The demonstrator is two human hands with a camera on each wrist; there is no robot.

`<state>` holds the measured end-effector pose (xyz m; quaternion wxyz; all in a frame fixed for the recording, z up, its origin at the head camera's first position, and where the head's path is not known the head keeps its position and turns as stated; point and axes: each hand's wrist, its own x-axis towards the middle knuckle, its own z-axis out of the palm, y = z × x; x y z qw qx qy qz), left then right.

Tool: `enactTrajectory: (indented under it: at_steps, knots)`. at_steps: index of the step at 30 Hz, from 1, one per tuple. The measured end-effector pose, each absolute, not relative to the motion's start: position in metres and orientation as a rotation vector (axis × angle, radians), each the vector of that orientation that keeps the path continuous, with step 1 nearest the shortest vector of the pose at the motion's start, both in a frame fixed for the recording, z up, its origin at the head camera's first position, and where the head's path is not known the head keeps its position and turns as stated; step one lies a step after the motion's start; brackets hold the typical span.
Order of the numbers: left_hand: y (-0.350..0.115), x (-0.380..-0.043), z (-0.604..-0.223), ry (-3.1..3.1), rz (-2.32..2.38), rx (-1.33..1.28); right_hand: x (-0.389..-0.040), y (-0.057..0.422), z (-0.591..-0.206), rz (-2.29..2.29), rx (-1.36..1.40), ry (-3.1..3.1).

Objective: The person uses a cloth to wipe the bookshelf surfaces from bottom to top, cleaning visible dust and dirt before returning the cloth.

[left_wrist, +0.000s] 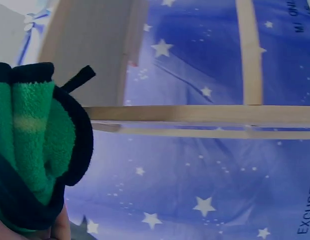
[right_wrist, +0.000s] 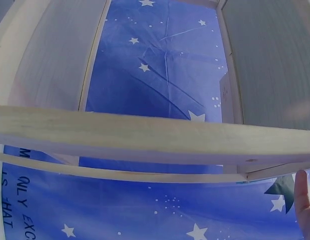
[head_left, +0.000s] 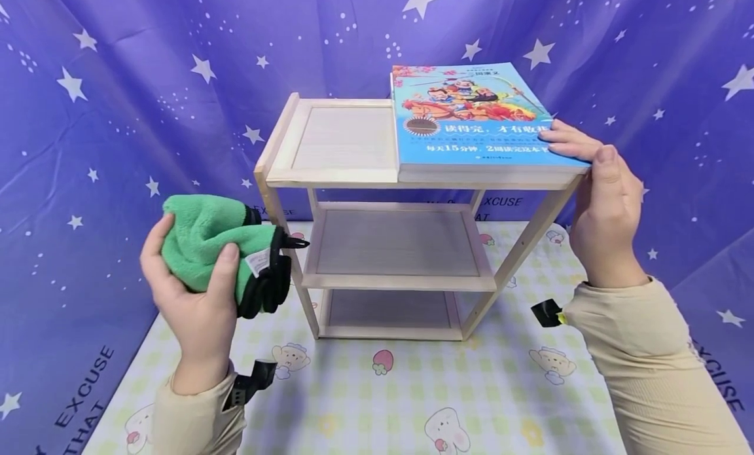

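My left hand (head_left: 197, 304) grips a folded green cloth (head_left: 200, 232) with black edging, a white label and a small black loop. The cloth is beside the left upright of a pale wooden three-tier shelf (head_left: 338, 177). In the left wrist view the bunched cloth (left_wrist: 32, 125) covers most of the fingers. On the right part of the top tier lies a thick blue book (head_left: 471, 134) with a cartoon cover. My right hand (head_left: 609, 206) rests at the book's right front corner, fingers over its edge. Only a bit of that hand (right_wrist: 306, 210) shows in the right wrist view.
The shelf's middle tier (head_left: 394, 245) and bottom tier (head_left: 385, 311) lie below the book. A patterned tablecloth (head_left: 377, 396) with checks and cartoon figures is under the shelf. Purple star-printed curtains (head_left: 147, 82) hang behind and at both sides.
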<state>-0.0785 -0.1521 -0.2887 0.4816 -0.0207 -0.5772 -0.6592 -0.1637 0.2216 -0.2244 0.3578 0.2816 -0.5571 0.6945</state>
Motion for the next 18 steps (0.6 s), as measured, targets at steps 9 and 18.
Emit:
enactTrajectory:
  at_steps: [9, 18]
  knots:
    - [-0.142, -0.097, -0.278, -1.602, -1.584, -0.066, -0.164, 0.221, -0.225, 1.788, 0.72, -1.428]
    - [-0.132, -0.111, -0.273, -1.627, -1.585, -0.119, -0.165, 0.22, -0.224, 1.807, 0.703, -1.393]
